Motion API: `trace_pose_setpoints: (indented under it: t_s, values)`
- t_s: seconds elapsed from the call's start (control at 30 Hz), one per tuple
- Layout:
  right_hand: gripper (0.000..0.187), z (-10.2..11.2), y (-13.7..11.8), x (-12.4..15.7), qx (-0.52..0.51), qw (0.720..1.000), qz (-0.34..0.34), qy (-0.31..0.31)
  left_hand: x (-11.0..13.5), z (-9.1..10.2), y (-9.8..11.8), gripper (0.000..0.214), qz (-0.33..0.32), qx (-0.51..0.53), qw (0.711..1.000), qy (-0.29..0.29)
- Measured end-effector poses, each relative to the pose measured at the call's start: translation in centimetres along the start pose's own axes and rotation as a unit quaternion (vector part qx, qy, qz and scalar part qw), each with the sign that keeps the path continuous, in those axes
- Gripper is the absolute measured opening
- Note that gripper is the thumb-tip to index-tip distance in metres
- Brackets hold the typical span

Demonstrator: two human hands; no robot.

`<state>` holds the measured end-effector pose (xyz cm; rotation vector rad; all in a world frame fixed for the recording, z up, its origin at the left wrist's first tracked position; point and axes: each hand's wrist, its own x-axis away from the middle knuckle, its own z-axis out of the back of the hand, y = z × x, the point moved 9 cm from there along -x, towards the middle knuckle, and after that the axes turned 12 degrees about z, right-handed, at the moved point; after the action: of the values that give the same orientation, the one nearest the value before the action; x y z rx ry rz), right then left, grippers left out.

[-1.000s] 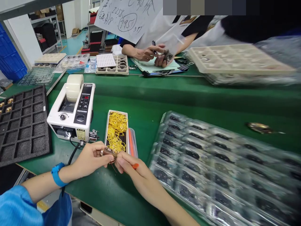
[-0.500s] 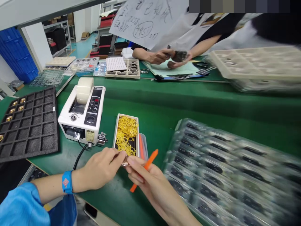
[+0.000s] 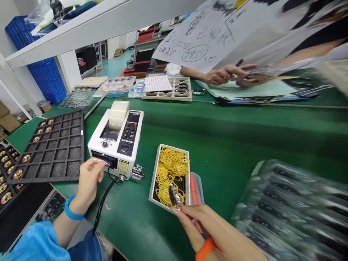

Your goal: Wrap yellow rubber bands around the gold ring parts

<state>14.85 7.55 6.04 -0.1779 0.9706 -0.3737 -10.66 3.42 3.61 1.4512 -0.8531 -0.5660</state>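
Observation:
My left hand (image 3: 89, 178) reaches to the front slot of the white tape dispenser (image 3: 117, 142), its fingers pinched on a strip of clear tape at the outlet. My right hand (image 3: 214, 232) holds a small shiny metal part (image 3: 174, 196) between thumb and fingertips, just over the near end of a flat box of yellow rubber bands (image 3: 170, 174). An orange pen (image 3: 204, 249) is tucked in the same hand's palm.
A black foam tray (image 3: 51, 148) with gold parts lies at the left. Clear blister trays (image 3: 293, 210) of dark parts fill the right. Across the green table another person's hands (image 3: 231, 74) work over papers, beside a beige tray (image 3: 168, 88).
My hands have separated: the left moved from the metal part to the dispenser's tape slot, while the right kept the part. The view swung left and up.

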Motion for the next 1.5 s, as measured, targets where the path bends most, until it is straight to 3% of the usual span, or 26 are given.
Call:
trace_pose_setpoints:
  t_s: [0.07, 0.13, 0.23, 0.27, 0.33, 0.43, 0.57, 0.63, 0.73, 0.87, 1.13, 1.5]
  values:
    - [0.016, -0.1, 0.7, 0.0, -0.054, 0.997, -0.047, 0.003, 1.1, -1.3, 3.8, 0.019, -0.139, -0.102, 0.985, -0.03]
    - [0.025, -0.5, 2.0, 0.4, -0.107, 0.987, -0.121, -0.004, 2.7, -3.8, 6.3, 0.015, -0.242, -0.254, 0.932, -0.092]
    - [0.039, -1.2, 3.7, 1.5, -0.166, 0.961, -0.222, -0.016, 3.5, -6.6, 6.7, 0.014, -0.249, -0.406, 0.862, -0.173]
    - [0.041, -1.4, 4.0, 1.7, -0.186, 0.951, -0.245, -0.019, 3.5, -7.1, 7.0, 0.014, -0.245, -0.415, 0.856, -0.187]
    - [0.045, -1.8, 4.2, 1.8, -0.242, 0.928, -0.281, -0.024, 3.6, -7.7, 7.8, 0.016, -0.239, -0.374, 0.872, -0.207]
    - [0.045, -2.7, 4.0, 1.8, -0.34, 0.875, -0.343, -0.03, 3.6, -9.3, 6.9, 0.024, -0.151, -0.251, 0.909, -0.297]
    - [0.048, -3.6, 3.9, 2.5, -0.426, 0.804, -0.414, -0.016, 4.4, -12.2, 1.4, 0.035, 0.065, -0.192, 0.875, -0.439]
    - [0.051, -4.1, 3.8, 2.8, -0.456, 0.78, -0.429, -0.017, 4.7, -12.9, -0.4, 0.036, 0.102, -0.189, 0.862, -0.46]
    - [0.048, -4.4, 3.6, 3.1, -0.485, 0.756, -0.438, -0.018, 4.9, -13.3, -1.5, 0.032, 0.109, -0.192, 0.852, -0.475]
    - [0.045, -4.3, 3.4, 3.1, -0.492, 0.752, -0.438, -0.018, 5.0, -13.4, -1.1, 0.025, 0.092, -0.199, 0.848, -0.482]
    - [0.051, -4.0, 3.6, 3.0, -0.45, 0.776, -0.442, -0.019, 4.7, -13.2, -1.7, 0.024, 0.085, -0.235, 0.851, -0.461]
    - [0.051, -4.1, 3.6, 3.4, -0.438, 0.778, -0.45, -0.024, 4.6, -13.3, -1.9, 0.024, 0.075, -0.233, 0.855, -0.458]
